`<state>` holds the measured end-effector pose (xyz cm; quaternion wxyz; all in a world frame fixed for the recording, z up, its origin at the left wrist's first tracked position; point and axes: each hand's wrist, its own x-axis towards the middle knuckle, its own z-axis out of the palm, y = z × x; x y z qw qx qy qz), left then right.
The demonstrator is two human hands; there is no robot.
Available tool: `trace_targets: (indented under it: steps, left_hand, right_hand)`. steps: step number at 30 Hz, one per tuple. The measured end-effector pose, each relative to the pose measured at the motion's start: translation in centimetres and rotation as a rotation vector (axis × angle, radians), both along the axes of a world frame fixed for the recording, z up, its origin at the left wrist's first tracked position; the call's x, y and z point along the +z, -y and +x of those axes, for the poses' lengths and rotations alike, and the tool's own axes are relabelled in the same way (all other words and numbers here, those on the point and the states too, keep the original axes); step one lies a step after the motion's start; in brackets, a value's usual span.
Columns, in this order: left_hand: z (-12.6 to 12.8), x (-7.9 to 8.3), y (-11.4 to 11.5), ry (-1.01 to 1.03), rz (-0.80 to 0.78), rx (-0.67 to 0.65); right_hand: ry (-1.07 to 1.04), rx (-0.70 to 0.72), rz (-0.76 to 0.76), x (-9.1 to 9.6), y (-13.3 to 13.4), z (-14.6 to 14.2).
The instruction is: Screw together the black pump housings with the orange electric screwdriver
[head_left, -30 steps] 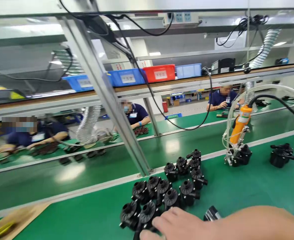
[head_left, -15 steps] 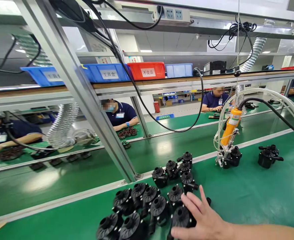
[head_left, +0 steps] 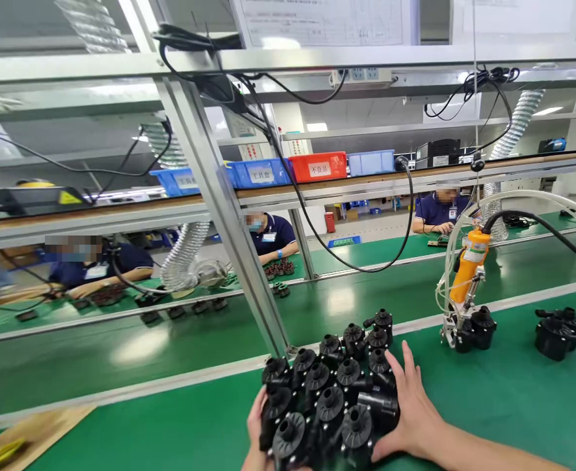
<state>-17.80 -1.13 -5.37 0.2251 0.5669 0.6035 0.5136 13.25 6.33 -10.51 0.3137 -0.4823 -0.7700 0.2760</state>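
A tight cluster of several black round plastic pump parts sits on the green mat near the front edge. My right hand presses against the cluster's right side, fingers spread and flat on the parts. My left hand cups the cluster's left side; only its fingers show at the bottom edge, behind a black part. Neither hand has lifted a part.
An orange electric screwdriver hangs over a black part in a jig at right. Another black part lies far right. A slanted aluminium post rises behind the cluster. Other people work across the green conveyor.
My right hand moved from the cluster's near side to its right side. My left hand came into view on the left. The parts now sit bunched closer together.
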Motion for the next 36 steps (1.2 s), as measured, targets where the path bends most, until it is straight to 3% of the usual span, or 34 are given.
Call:
trace_targets:
  steps: [8, 12, 15, 19, 22, 26, 29, 31, 34, 36]
  left_hand:
    - [3.5, -1.3, -9.9, 0.032, 0.134, -0.130]
    - [4.0, -2.1, -16.3, -0.129, 0.210, -0.002]
    - [4.6, -2.3, -21.3, -0.137, 0.234, 0.112]
    - [5.6, -2.2, -26.4, -0.128, 0.279, 0.080]
    - [6.1, -2.0, -28.4, -0.158, 0.322, 0.015]
    - [6.3, -1.5, -28.3, -0.185, 0.308, -0.093]
    - [5.9, -1.1, -25.9, -0.179, 0.270, -0.160]
    - [5.2, -1.0, -22.7, -0.169, 0.248, -0.190]
    - [3.2, -1.1, -16.0, -0.099, 0.165, -0.220]
    - [1.9, -1.1, -11.4, -0.007, 0.079, -0.143]
  right_hand:
    - [-0.071, -0.019, 0.104, 0.3, -7.7, -0.5]
    - [-0.106, -0.058, 0.218, 0.6, -12.7, -0.8]
    - [-0.096, -0.138, 0.266, 1.1, -16.0, -1.8]
    - [-0.053, -0.273, 0.320, 1.8, -19.7, -3.2]
    - [0.006, -0.342, 0.350, 2.5, -21.9, -3.8]
    - [0.057, -0.463, 0.324, 3.4, -23.3, -3.7]
    - [0.068, -0.500, 0.282, 3.9, -22.6, -3.1]
    - [0.064, -0.489, 0.256, 4.1, -21.5, -2.8]
    - [0.028, -0.441, 0.210, 3.9, -18.8, -2.4]
    - [-0.012, -0.358, 0.188, 3.3, -16.4, -2.1]
